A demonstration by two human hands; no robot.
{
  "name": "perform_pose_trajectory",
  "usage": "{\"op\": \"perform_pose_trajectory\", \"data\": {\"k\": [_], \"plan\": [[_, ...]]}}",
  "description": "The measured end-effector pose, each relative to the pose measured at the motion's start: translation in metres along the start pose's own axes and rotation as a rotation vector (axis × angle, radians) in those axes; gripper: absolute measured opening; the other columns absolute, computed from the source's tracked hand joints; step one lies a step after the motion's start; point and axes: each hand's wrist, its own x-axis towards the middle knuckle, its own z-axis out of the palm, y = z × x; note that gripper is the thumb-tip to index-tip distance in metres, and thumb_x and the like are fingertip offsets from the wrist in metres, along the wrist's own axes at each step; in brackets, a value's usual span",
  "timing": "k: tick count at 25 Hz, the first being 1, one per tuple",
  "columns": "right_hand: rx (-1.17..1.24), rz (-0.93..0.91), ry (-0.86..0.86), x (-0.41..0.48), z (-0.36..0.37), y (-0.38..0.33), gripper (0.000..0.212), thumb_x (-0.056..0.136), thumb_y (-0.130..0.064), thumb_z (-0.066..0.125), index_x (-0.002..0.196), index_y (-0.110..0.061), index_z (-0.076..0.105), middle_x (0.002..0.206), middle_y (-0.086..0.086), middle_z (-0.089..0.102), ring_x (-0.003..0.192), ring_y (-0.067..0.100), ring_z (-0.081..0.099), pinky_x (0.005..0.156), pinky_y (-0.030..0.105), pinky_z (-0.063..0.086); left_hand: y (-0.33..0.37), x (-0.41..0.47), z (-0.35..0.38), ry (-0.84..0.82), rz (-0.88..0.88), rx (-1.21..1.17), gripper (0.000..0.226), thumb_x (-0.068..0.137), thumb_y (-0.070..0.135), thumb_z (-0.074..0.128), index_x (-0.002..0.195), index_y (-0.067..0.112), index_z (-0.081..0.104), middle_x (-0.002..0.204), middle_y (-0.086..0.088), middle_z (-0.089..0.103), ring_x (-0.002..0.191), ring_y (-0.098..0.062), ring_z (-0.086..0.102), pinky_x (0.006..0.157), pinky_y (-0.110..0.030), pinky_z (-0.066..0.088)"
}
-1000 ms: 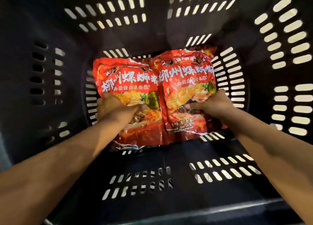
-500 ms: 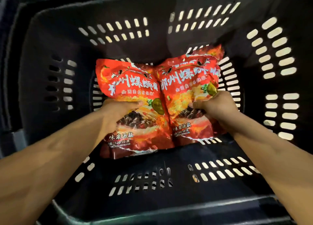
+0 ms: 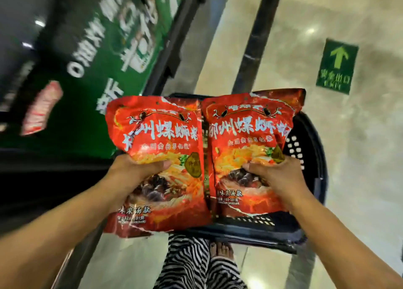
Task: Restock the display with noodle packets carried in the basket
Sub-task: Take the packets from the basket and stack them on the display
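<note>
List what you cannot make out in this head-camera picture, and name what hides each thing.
1. Most of the basket inside: head view, covered by the left packet and right packet held over it.
2. Fingers of the left hand and right hand: head view, behind the packets.
3. Green sign lettering: head view, motion blur.
4. Red-and-white item at left: head view, blurred.

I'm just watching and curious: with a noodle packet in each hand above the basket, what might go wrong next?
1. Each hand grips its bag by one edge only: the left hand on the left packet, the right hand on the right packet. The glossy bags could slip and fall.
2. The basket sits on the floor right by the person's feet; stepping toward the display might mean tripping over it.
</note>
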Motion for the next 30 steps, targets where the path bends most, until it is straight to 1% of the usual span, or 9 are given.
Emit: {"op": "perform_pose_trajectory", "data": {"k": [4,7,10,12,18,21,24,28,30], "plan": [[-0.127,-0.221,-0.017,-0.094,0.0,-0.092,0.032,0.055,-0.026,0.095,0.075,-0.025,0.07,0.085,-0.008,0.074,0.083,0.018,0.072,0.09,0.043,0.056,0.031,-0.122,-0.055,0.157,0.163,-0.185,0.042,0.059,0.017,0.086,0.098,0.019,0.07,0.09,0.008,0.077,0.085,-0.008,0.073,0.081,-0.025,0.056],[-0.17,-0.365,-0.043,-0.166,0.005,-0.14,0.042,0.056,-0.034,0.094,0.09,-0.021,0.074,0.093,0.0,0.075,0.084,0.02,0.072,0.087,0.044,0.057,0.035,-0.205,-0.089,0.247,0.262,-0.294,0.048,0.058,0.018,0.085,0.104,0.016,0.071,0.101,0.002,0.077,0.096,-0.017,0.072,0.09,-0.032,0.055],[-0.174,-0.46,-0.118,-0.249,0.016,-0.166,0.058,0.058,-0.03,0.094,0.109,-0.014,0.072,0.103,0.001,0.074,0.09,0.019,0.07,0.087,0.034,0.056,0.019,-0.295,-0.129,0.341,0.317,-0.447,0.055,0.055,0.018,0.084,0.108,0.015,0.069,0.105,-0.001,0.076,0.097,-0.02,0.073,0.088,-0.034,0.054],[-0.156,-0.521,-0.207,-0.308,0.027,-0.174,0.047,0.063,-0.018,0.091,0.105,-0.012,0.07,0.102,0.0,0.071,0.086,0.016,0.068,0.078,0.023,0.052,-0.001,-0.355,-0.157,0.418,0.356,-0.513,0.048,0.056,0.015,0.081,0.102,0.017,0.069,0.1,0.002,0.077,0.093,-0.016,0.073,0.081,-0.03,0.057],[-0.197,-0.587,-0.448,-0.463,0.079,-0.148,0.033,0.063,-0.005,0.089,0.073,-0.021,0.062,0.083,-0.005,0.068,0.061,-0.003,0.064,0.073,0.021,0.046,-0.11,-0.514,-0.221,0.589,0.371,-0.771,0.043,0.065,0.006,0.083,0.105,0.009,0.07,0.101,-0.007,0.076,0.094,-0.025,0.073,0.074,-0.029,0.06],[-0.261,-0.618,-0.534,-0.531,0.104,-0.111,0.03,0.059,-0.012,0.092,0.072,-0.019,0.065,0.087,0.005,0.071,0.073,0.014,0.069,0.083,0.034,0.052,-0.188,-0.591,-0.243,0.654,0.383,-0.812,0.079,0.04,0.027,0.099,0.11,0.007,0.069,0.104,-0.01,0.075,0.095,-0.027,0.073,0.071,-0.027,0.06],[-0.254,-0.621,-0.639,-0.601,0.132,-0.072,0.038,0.049,-0.022,0.092,0.079,-0.015,0.07,0.08,-0.002,0.075,0.079,0.02,0.071,0.081,0.036,0.054,-0.261,-0.672,-0.266,0.722,0.378,-0.827,0.102,0.017,0.044,0.099,0.108,0.008,0.069,0.101,-0.011,0.076,0.09,-0.028,0.074,0.066,-0.029,0.06],[-0.199,-0.639,-0.786,-0.693,0.17,-0.024,0.03,0.06,-0.007,0.089,0.083,-0.013,0.07,0.069,-0.01,0.074,0.065,0.011,0.072,0.058,0.024,0.055,-0.343,-0.768,-0.285,0.846,0.369,-0.836,0.073,0.039,0.028,0.097,0.104,0.006,0.071,0.099,-0.009,0.077,0.089,-0.027,0.074,0.07,-0.03,0.058],[-0.221,-0.699,-0.843,-0.728,0.185,-0.007,0.028,0.062,-0.004,0.088,0.079,-0.016,0.069,0.063,-0.016,0.072,0.059,-0.001,0.069,0.056,0.021,0.052,-0.372,-0.799,-0.289,0.902,0.355,-0.863,0.072,0.038,0.024,0.098,0.103,0.005,0.072,0.098,-0.01,0.077,0.087,-0.027,0.075,0.075,-0.035,0.056]]}}
